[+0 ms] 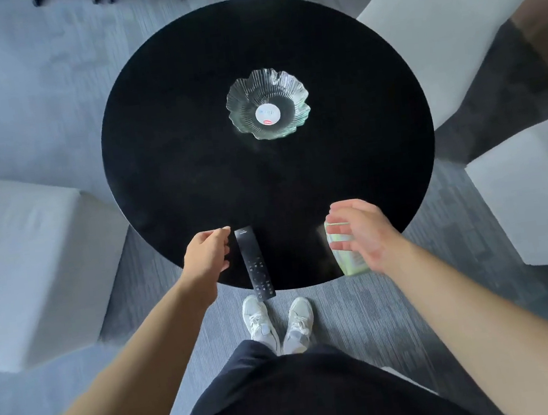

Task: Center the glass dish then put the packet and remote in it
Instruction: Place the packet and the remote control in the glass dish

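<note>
Centrally, fluted clear glass dish, round label inside

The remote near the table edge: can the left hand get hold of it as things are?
Probably yes. The left hand hovers open right beside the remote, nothing lies between them, and the remote lies uncovered.

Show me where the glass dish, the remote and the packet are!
glass dish (285,83): head view, ribbed far wall.
remote (254,265): head view, middle of its button face.
packet (341,244): head view, green front beside the right hand.
</note>
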